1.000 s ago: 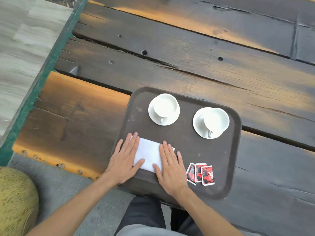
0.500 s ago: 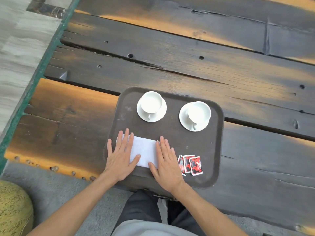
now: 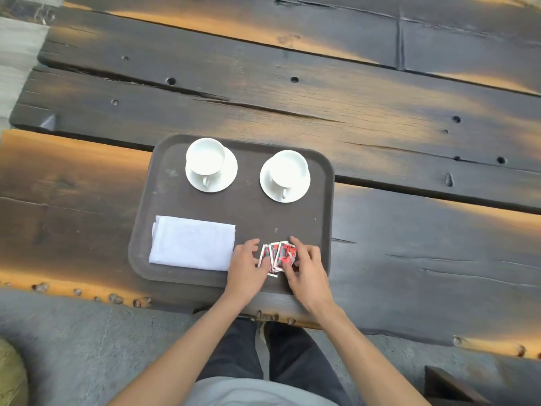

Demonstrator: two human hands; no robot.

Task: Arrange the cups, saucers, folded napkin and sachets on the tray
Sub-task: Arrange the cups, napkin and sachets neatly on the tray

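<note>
Both sets of fingers were on the sachets (image 3: 278, 257), a little overlapping bunch of red, black and white packets at the near right of the tray (image 3: 251, 206). The left hand (image 3: 245, 266) had its fingers (image 3: 254, 244) curled in against the left edge of the bunch, thumb tip touching the packets. The right hand (image 3: 307, 269) came in from the other side, fingers bent over the top right packet and thumb on the lower part, so it looked like it was pinching them. Some packets seemed tilted up off the tray between the two hands, kinda hard to tell exactly.

Just left of the left hand, the folded napkin (image 3: 191, 243) lay flat in the near left part of the tray, white, nobody touching it.

Along the far side sat two white cups, each on its own saucer: the left cup (image 3: 205, 156) on the left saucer (image 3: 227, 177), the right cup (image 3: 288, 168) on the right saucer (image 3: 298, 190). Both cups looked empty, handles pointing toward the person.

The brown tray itself sat on the dark weathered plank table (image 3: 409, 127), close to its near edge.
</note>
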